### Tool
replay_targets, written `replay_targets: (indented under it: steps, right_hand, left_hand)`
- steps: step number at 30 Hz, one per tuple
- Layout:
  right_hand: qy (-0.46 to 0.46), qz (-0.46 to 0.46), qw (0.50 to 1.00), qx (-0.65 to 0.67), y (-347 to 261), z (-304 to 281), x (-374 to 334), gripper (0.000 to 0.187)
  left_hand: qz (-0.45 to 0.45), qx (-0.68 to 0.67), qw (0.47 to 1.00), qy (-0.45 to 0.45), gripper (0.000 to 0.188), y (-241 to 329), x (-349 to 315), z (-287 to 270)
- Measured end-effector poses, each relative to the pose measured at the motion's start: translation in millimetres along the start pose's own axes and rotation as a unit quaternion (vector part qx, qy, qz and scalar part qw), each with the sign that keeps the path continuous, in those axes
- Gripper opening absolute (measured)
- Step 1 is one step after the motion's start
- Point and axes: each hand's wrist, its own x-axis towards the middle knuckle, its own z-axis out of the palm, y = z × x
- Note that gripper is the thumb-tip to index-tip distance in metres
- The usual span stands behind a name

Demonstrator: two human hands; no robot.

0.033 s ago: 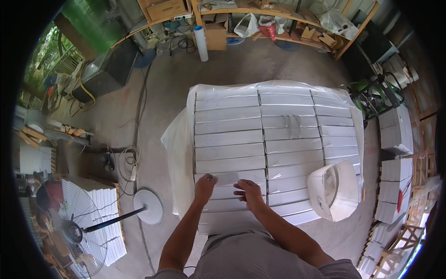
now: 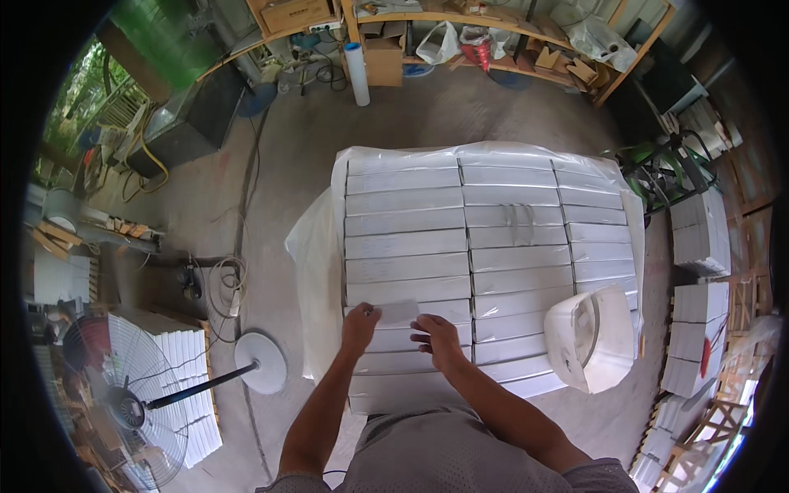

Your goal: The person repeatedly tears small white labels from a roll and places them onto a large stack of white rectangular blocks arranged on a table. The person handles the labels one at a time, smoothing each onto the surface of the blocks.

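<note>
A small pale grey, partly see-through sheet (image 2: 397, 312) is stretched between my hands, just over the near left rows of long white cartons (image 2: 407, 269). My left hand (image 2: 359, 330) is closed, pinching the sheet's left end. At its right end, the thumb and forefinger of my right hand (image 2: 438, 340) grip the edge, the other fingers loosely curled. The cartons lie side by side in three columns, with clear plastic wrap (image 2: 315, 271) hanging round the stack. On the near right corner of the stack sits a cut-open white plastic container (image 2: 567, 341).
Two thin curved strips (image 2: 518, 224) lie on the middle column. At left stand a pedestal fan (image 2: 127, 407), its round base (image 2: 261, 364), and a coiled cable (image 2: 228, 287). More white stacks (image 2: 694, 337) line the right side. A wooden shelf (image 2: 485, 20) runs along the back.
Both hands and the sheet have shifted very slightly left and away from me. The grip looks the same.
</note>
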Motion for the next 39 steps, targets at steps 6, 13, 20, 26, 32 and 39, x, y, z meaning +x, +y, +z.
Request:
replay_targets:
  steps: [6, 13, 20, 26, 32, 39]
  right_hand:
    - [0.005, 0.056, 0.998, 0.039, -2.7, 38.0, 43.4, 0.04]
    - [0.017, 0.069, 0.997, 0.039, 1.2, 41.8, 60.9, 0.036]
    - [0.022, 0.074, 0.996, 0.035, 5.3, 39.2, 67.7, 0.037]
    - [0.025, 0.061, 0.998, -0.001, 3.3, 38.4, 67.1, 0.038]
    - [0.068, -0.037, 0.989, -0.128, -0.3, 26.1, 70.8, 0.036]
    - [0.067, -0.457, 0.783, -0.417, -42.3, 45.9, 63.5, 0.02]
  left_hand:
    - [-0.01, 0.131, 0.991, 0.022, 0.034, -2.2, 57.4, -15.2]
    - [-0.04, 0.176, 0.983, 0.023, 0.031, 0.4, 69.9, -8.0]
    - [-0.032, 0.212, 0.976, 0.046, 0.027, 3.9, 68.0, 1.1]
    - [-0.027, 0.269, 0.958, 0.099, 0.023, 11.9, 59.9, 10.5]
    - [0.091, 0.289, 0.94, 0.158, 0.025, -6.9, 39.1, 15.9]
    - [0.247, 0.332, 0.905, 0.099, 0.043, -10.0, 8.9, 43.3]
